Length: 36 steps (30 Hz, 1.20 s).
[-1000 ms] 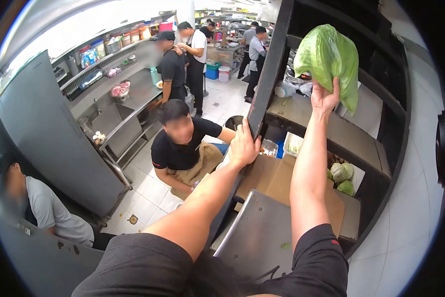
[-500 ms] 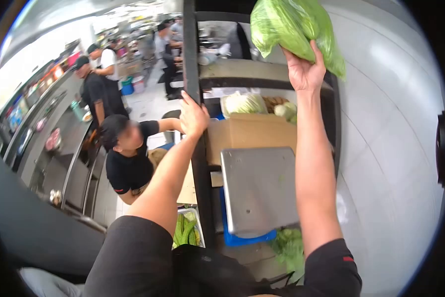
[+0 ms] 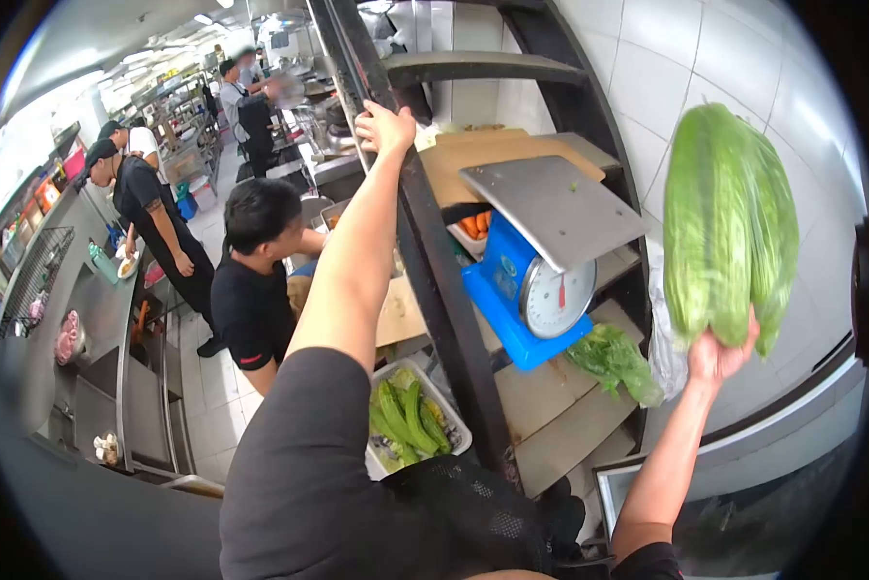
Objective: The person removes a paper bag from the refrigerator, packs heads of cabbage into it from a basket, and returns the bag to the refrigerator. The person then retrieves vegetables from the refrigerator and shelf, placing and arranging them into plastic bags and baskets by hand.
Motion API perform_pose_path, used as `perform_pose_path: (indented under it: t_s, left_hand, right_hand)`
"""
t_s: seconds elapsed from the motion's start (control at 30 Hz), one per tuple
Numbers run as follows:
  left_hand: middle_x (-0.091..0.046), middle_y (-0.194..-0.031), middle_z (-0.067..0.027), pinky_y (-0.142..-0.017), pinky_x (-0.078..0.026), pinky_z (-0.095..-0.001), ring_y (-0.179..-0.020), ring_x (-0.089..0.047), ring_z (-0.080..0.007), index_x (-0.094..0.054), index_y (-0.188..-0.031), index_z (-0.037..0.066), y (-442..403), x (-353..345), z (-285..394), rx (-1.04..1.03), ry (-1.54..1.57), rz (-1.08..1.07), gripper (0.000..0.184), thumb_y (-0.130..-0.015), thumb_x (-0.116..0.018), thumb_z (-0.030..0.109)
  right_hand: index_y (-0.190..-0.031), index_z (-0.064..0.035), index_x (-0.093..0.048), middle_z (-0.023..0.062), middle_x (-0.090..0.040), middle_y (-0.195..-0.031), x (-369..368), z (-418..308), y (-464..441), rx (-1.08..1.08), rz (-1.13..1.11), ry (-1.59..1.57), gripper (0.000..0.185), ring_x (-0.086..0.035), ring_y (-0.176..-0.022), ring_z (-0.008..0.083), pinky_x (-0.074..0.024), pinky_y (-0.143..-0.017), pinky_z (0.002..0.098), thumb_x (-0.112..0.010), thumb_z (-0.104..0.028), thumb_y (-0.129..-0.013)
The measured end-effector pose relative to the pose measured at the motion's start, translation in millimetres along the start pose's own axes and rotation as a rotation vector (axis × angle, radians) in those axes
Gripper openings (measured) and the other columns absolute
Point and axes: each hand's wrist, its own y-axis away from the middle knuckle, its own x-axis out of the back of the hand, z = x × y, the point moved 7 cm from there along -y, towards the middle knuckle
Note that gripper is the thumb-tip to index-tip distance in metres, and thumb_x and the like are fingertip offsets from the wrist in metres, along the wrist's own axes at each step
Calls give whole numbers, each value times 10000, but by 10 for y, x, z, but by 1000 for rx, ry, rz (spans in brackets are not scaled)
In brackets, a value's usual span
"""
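My right hand (image 3: 717,356) grips the lower end of a clear plastic bag of long green leafy vegetables (image 3: 729,227), held upright by the white tiled wall. My left hand (image 3: 386,128) is wrapped round the dark rail (image 3: 434,261) of the stair frame. Between my arms, a blue dial scale (image 3: 512,266) with a flat metal plate (image 3: 555,208) stands on a step, with small green bits on the plate. A bag of leafy greens (image 3: 613,362) lies beside the scale's base.
A white tray (image 3: 464,437) of long green gourds sits below the rail. Carrots (image 3: 475,225) show behind the scale, under cardboard (image 3: 512,155). A person in black (image 3: 255,271) is close on the left; others stand by the counters. A glass-topped unit (image 3: 744,493) is at lower right.
The view has turned, bringing the scale's dial into sight. My right hand has carried the bag from above the steps out to the right. My left hand still holds the rail.
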Motion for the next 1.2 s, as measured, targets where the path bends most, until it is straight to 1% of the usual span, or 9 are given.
perform_pose_path:
  t_s: [0.07,0.17,0.23,0.4,0.47,0.67,0.77,0.93,1.2]
  left_hand:
    - [-433,-1316,-217,-1050,-330,-510,-1256,-414,-356,-320,-1475,15,531,392,9,-242,56,256,841,-823,-741,340]
    - [-591,-1182,-123,-927,-493,-340,-1079,-594,-208,-508,-1331,-11,1648,789,-29,-402,920,-354,552,-906,-715,276]
    - [-622,-1146,-95,-873,-517,-336,-1065,-619,-174,-547,-1293,7,2499,914,-52,-393,958,-1002,440,-941,-688,229]
    - [-493,-1390,-172,-954,-488,-370,-1162,-596,-267,-221,-1531,64,3558,1419,-9,-129,1356,-1367,828,-926,-689,380]
    - [-384,-1485,-186,-1004,-460,-401,-1250,-537,-284,-63,-1569,101,3704,1566,123,-59,1344,-1446,1073,-849,-724,545]
    - [-318,-1508,-131,-1171,-228,-390,-1406,-304,-257,-90,-1563,29,4077,1497,-442,109,1275,-1353,1188,-757,-838,480]
    - [-429,-1417,-163,-1100,-385,-438,-1317,-451,-294,-200,-1485,34,4460,1481,-1036,193,1058,-1478,1108,-699,-899,381]
    - [-443,-1387,-197,-1053,-451,-447,-1248,-512,-319,-201,-1465,26,5535,1149,-1997,536,752,-1624,1024,-739,-874,286]
    - [-524,-1329,-203,-998,-480,-423,-1182,-560,-281,-357,-1389,-31,6234,-40,-2267,535,563,-1623,771,-802,-793,214]
  right_hand:
    - [-1432,-7,-441,182,-497,-1441,278,-248,445,19,154,34,610,-451,-1338,344,-303,-1161,556,-660,-163,-885]
    - [-1454,-22,-407,201,-528,-1392,62,-100,1097,-76,138,150,686,-526,-1255,355,-403,-1096,539,-687,-173,-847]
    - [-1458,-28,-406,205,-527,-1389,67,96,1439,-94,160,151,719,-521,-1256,367,-410,-1085,555,-696,-205,-824]
    - [-1432,-6,-428,230,-563,-1338,188,805,1993,-124,233,104,758,-575,-1181,401,-482,-1012,565,-683,-262,-766]
    - [-1405,11,-453,219,-598,-1292,294,1120,2142,-131,283,-54,758,-619,-1105,400,-516,-978,545,-699,-245,-735]
    - [-1381,2,-479,194,-595,-1283,181,1439,2589,-273,91,213,761,-601,-1147,362,-509,-983,542,-729,-95,-668]
    - [-1402,-45,-480,161,-558,-1349,1778,1435,4020,-821,342,73,770,-544,-1247,325,-462,-1028,530,-718,66,-679]
    - [-1405,-41,-479,136,-556,-1365,1034,1225,4393,-647,518,222,718,-526,-1273,302,-418,-1083,490,-716,58,-734]
    - [-1419,-7,-411,163,-526,-1378,2181,1014,4653,-668,952,190,679,-519,-1284,342,-433,-1097,496,-676,45,-795]
